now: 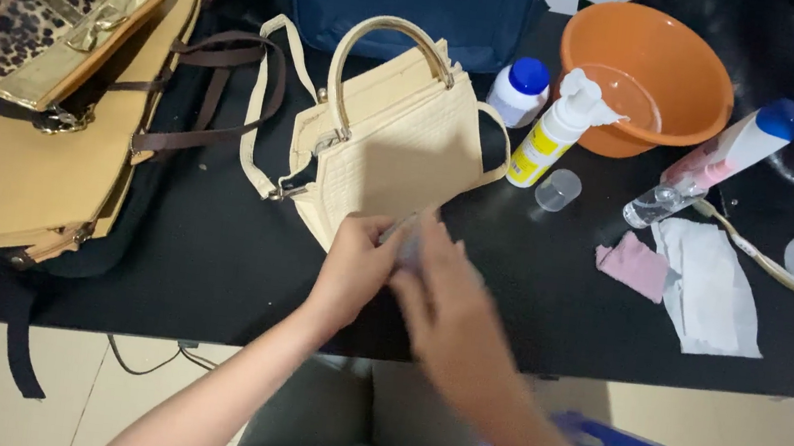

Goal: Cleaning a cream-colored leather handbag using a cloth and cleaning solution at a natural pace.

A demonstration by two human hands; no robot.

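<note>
Centrally: left hand (pixel 351 273) and right hand (pixel 443 303), blurred, meet at the cream handbag's (pixel 396 143) lower corner. Finger state indistinct. Orange basin (pixel 702 83) upper right.

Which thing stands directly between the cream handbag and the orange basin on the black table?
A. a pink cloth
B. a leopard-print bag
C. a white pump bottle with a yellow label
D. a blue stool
C: the white pump bottle with a yellow label stands upright on the black table, right of the cream handbag and left of the orange basin.
</note>
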